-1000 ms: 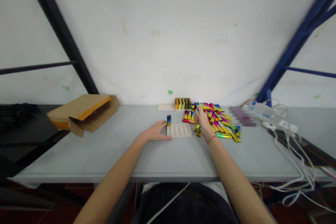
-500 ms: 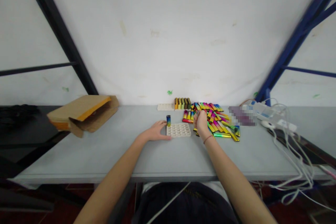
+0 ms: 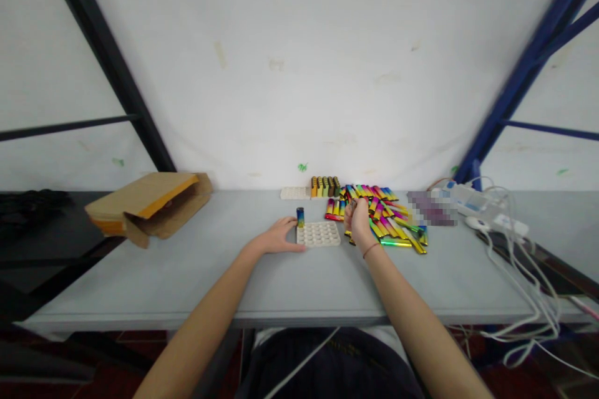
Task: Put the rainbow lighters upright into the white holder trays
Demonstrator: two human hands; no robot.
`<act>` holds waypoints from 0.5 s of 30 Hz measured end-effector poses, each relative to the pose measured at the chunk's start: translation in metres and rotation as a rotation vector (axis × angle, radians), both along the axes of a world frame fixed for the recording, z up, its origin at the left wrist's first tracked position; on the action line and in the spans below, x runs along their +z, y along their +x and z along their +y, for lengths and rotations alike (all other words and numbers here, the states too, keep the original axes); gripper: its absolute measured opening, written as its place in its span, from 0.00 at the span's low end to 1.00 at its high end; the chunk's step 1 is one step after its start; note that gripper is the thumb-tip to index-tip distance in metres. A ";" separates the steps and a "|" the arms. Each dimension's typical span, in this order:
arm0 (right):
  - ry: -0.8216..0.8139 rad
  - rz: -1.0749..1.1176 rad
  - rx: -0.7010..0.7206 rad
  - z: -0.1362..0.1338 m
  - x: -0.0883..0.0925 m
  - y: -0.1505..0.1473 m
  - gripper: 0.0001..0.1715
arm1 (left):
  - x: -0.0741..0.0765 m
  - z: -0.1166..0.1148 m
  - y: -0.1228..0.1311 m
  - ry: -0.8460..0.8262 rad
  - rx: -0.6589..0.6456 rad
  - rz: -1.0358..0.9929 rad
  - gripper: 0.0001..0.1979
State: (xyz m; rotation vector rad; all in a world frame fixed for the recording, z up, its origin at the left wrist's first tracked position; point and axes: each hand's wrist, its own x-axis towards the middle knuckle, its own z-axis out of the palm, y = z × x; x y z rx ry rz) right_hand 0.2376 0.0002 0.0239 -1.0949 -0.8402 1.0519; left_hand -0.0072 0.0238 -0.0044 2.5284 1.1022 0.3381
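Observation:
My left hand (image 3: 277, 238) lies at the left end of a white tray (image 3: 322, 235) with rows of round holes. Its fingers and thumb span that end, the thumb at the front corner. One shiny tube (image 3: 300, 218), blue above and yellow below, stands upright at the tray's back left corner, beside my left fingertips. My right hand (image 3: 358, 222) is closed just right of the tray, in front of a pile of shiny coloured tubes (image 3: 388, 224). A small dark end shows at its fingertips; what it grips is mostly hidden.
At the back, a second white tray (image 3: 294, 193) stands beside rows of upright yellow and dark tubes (image 3: 325, 187). An open cardboard box (image 3: 150, 202) lies at the left. A power strip (image 3: 468, 198) and white cables (image 3: 519, 280) are on the right.
The whole view has shifted slightly. Both hands, the tray and the tubes stay in about the same places.

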 end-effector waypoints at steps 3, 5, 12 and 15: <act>-0.091 0.093 -0.016 0.000 0.003 0.000 0.26 | -0.001 0.001 0.000 -0.008 0.008 0.004 0.41; -0.095 0.085 -0.050 -0.001 0.004 -0.001 0.26 | -0.001 0.001 0.000 -0.009 0.012 0.009 0.41; -0.114 0.052 -0.079 -0.001 0.001 -0.005 0.28 | 0.000 0.000 0.000 -0.010 0.012 -0.010 0.40; -0.095 0.097 -0.071 -0.001 0.002 -0.005 0.25 | 0.001 0.000 0.000 -0.014 0.007 -0.013 0.40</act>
